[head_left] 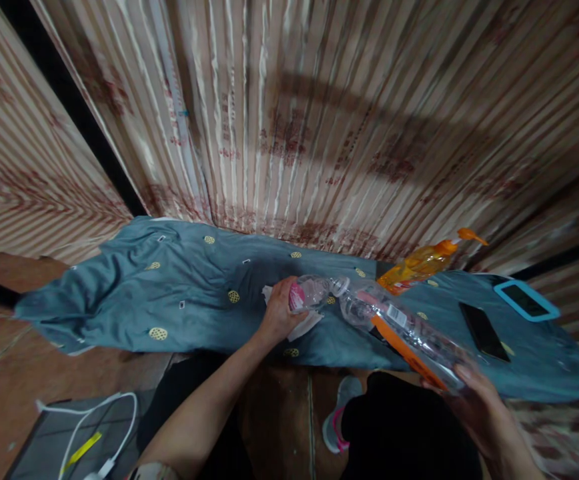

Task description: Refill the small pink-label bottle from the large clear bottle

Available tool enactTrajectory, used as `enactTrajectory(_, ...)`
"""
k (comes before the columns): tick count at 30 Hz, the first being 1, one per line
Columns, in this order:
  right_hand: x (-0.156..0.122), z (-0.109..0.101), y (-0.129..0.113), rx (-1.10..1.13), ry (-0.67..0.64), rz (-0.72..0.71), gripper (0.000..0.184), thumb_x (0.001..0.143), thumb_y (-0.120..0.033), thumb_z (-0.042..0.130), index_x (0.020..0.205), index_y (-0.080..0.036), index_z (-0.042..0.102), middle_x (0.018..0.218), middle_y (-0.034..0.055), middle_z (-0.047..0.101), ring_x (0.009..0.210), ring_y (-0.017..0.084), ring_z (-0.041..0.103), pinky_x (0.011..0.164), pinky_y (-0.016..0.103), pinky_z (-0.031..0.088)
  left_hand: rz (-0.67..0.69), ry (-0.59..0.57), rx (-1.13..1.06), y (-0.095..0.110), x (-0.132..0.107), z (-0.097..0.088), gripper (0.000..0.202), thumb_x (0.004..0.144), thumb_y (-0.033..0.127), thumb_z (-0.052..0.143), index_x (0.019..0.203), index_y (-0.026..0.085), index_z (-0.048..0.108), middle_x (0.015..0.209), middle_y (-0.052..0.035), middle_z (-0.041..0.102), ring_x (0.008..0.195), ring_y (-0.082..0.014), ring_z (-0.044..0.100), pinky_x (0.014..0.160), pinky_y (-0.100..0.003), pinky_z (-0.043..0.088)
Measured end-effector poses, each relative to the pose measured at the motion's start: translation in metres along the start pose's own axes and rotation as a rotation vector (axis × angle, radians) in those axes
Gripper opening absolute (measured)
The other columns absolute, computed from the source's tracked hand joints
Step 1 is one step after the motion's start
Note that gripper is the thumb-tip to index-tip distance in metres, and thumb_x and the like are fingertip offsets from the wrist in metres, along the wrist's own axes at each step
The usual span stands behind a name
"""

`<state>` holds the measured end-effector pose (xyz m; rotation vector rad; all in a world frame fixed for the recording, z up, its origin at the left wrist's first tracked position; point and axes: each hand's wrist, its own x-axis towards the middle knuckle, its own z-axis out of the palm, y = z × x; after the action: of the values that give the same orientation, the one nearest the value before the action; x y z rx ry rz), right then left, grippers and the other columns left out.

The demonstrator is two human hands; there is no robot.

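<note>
My left hand [280, 312] is closed around a small clear plastic bottle [311, 293] with a pink label, lying on its side over a white tissue [305, 325]. My right hand [474, 393] grips the base of a larger clear plastic bottle [399, 327] with an orange label, tilted with its open mouth meeting the mouth of the small bottle. Both bottles are above a blue-grey cloth [194, 293] with yellow dots.
An orange pump bottle [422, 263] lies on the cloth beyond the bottles. A black phone [483, 331] and a device in a blue case [525, 300] lie at the right. Striped curtain [319, 120] behind. White cable [99, 427] at lower left; a shoe [338, 413] below.
</note>
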<state>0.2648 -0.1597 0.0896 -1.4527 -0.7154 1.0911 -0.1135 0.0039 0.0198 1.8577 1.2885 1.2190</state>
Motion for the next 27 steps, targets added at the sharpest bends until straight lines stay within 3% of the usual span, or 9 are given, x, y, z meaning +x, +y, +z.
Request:
enactTrajectory(8,-0.010,0.020,-0.010,-0.003,0.071,-0.068,0.080,0.075,-0.055,0.097,0.146,-0.030,0.071,0.136,0.0115,0.080,0.103,0.035,0.083,0.089,0.045,0.073,-0.033,-0.020,-0.021,0.005,0.000,-0.002,0.083,0.071,0.016,0.091,0.148,0.022,0.059,0.151,-0.0167,0.070,0.145,-0.0405,0.067,0.129,-0.067,0.050)
enactTrajectory(18,-0.013,0.026,-0.018,-0.057,0.119,-0.092,0.093,0.076,-0.053,0.095,0.160,-0.032,0.062,0.139,0.0103,0.078,0.115,0.037,0.081,0.096,0.052,0.071,-0.020,-0.008,-0.010,0.007,0.000,-0.002,0.083,0.070,0.015,0.091,0.147,0.023,0.061,0.150,-0.0152,0.070,0.142,-0.0389,0.067,0.127,-0.066,0.053)
enactTrajectory(27,-0.009,0.029,-0.028,-0.058,0.123,-0.117,0.078,0.071,-0.055,0.098,0.141,-0.029,0.075,0.143,0.0109,0.077,0.117,0.039,0.080,0.098,0.052,0.071,-0.026,-0.021,-0.013,0.005,0.000,-0.002,0.084,0.072,0.016,0.090,0.149,0.022,0.059,0.153,-0.0168,0.070,0.145,-0.0402,0.067,0.129,-0.068,0.050)
